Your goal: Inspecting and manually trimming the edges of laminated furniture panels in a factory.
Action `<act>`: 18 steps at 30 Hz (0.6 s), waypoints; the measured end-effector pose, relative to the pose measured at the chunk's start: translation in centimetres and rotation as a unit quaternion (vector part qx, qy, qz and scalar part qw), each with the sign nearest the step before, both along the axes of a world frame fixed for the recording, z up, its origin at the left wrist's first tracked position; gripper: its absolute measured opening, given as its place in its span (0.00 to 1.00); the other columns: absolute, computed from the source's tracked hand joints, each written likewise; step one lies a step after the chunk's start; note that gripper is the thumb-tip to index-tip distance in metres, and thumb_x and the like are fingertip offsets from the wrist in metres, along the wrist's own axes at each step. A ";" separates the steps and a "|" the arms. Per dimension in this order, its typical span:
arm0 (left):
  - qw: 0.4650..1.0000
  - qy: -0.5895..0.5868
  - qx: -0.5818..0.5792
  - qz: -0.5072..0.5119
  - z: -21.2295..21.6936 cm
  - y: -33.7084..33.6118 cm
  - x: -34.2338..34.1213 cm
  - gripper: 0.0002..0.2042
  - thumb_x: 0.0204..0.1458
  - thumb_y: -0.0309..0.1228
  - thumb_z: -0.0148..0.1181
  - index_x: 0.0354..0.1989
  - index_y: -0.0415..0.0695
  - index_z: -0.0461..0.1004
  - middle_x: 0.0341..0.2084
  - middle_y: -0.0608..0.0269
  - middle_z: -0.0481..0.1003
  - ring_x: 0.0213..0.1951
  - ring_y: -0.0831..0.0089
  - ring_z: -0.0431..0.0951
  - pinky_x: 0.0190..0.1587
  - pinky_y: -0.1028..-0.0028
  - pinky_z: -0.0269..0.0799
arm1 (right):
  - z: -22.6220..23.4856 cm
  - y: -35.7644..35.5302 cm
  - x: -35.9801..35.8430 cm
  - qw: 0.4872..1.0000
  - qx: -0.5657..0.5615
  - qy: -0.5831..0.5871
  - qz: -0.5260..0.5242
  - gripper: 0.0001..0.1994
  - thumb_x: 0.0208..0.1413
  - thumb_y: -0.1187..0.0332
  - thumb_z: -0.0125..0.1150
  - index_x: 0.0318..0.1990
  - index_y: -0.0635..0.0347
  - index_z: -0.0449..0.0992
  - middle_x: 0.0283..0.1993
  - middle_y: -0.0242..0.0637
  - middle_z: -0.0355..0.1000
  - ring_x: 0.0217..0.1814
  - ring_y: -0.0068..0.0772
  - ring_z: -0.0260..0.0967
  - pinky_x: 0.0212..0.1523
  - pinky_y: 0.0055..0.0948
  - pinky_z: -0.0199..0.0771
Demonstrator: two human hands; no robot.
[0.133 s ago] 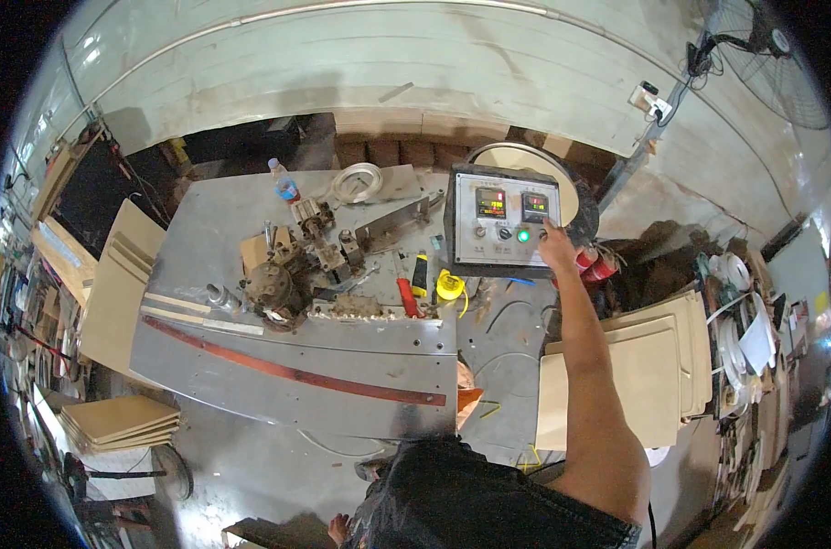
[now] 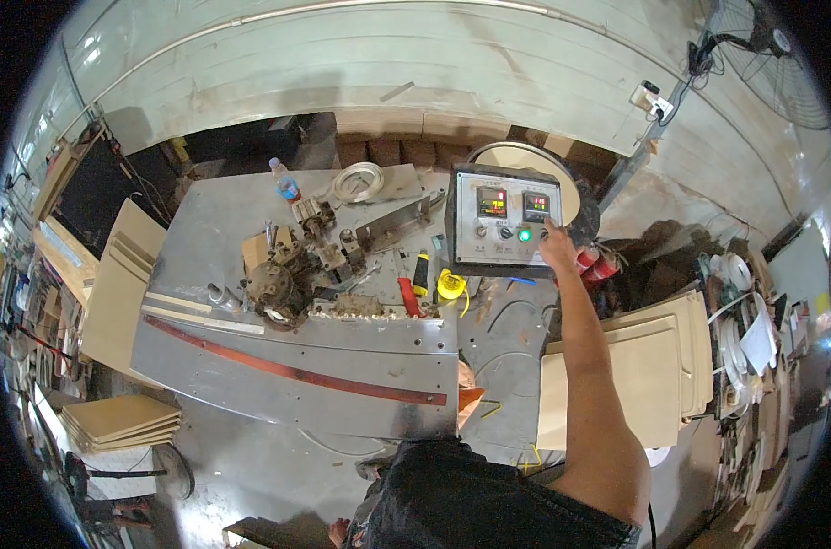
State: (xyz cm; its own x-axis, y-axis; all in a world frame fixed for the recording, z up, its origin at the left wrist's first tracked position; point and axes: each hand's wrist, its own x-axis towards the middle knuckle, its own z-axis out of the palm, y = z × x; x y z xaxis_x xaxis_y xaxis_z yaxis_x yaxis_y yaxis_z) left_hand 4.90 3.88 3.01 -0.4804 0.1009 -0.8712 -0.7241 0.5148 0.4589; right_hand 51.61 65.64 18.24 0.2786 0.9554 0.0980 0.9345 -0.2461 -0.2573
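- The right hand (image 2: 556,247) reaches out on a straight arm to the control box (image 2: 504,221), fingertips touching its front face at the lower right; it grasps nothing, the fingers pressed against the panel rather than closed round anything.
- Just left of the fingertips a green light (image 2: 524,235) glows, with a row of small knobs (image 2: 493,232) beyond it.
- Above the hand sit two small screens (image 2: 513,203) with red digits.
- Further left of the hand, on the metal table (image 2: 342,366), lie a yellow tape measure (image 2: 450,285) and a red-handled tool (image 2: 408,297).
- Well to the left stands the machine head (image 2: 292,270) with its rollers.
- Below the forearm rest stacked pale boards (image 2: 648,366).
- The left hand is not in view, so its grip cannot be told.
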 end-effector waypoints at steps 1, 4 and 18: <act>1.000 -0.003 -0.001 -0.004 -0.4 0.1 0.0 0.24 0.62 0.44 0.47 0.62 0.43 0.62 0.60 0.51 0.64 0.60 0.56 0.64 0.62 0.54 0.61 | -0.7 0.6 0.8 1.000 -0.018 0.006 -0.004 0.29 0.55 0.63 0.46 0.67 0.40 0.59 0.64 0.51 0.61 0.63 0.55 0.63 0.61 0.65 0.50; 1.000 -0.007 -0.002 -0.008 -1.1 0.4 0.0 0.23 0.62 0.45 0.47 0.60 0.43 0.63 0.58 0.51 0.65 0.59 0.57 0.65 0.60 0.55 0.62 | -1.0 0.5 0.5 1.000 -0.006 0.007 0.004 0.28 0.55 0.64 0.46 0.67 0.41 0.60 0.64 0.52 0.61 0.63 0.55 0.63 0.61 0.64 0.50; 1.000 -0.019 -0.006 -0.024 -4.4 -0.7 -0.2 0.22 0.59 0.49 0.48 0.53 0.46 0.69 0.49 0.51 0.71 0.50 0.60 0.70 0.52 0.59 0.65 | 1.7 -1.6 -1.7 0.997 0.005 -0.071 -0.009 0.28 0.57 0.62 0.48 0.67 0.36 0.59 0.69 0.42 0.56 0.72 0.45 0.51 0.65 0.76 0.36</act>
State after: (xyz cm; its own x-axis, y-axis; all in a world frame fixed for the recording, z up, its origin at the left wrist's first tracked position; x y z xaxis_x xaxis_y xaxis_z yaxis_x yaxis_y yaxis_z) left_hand 4.67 3.14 -1.40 -0.4419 0.1122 -0.8900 -0.7152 0.5548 0.4251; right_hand 49.96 64.03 19.95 0.2787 0.9490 0.1471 0.9570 -0.2615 -0.1259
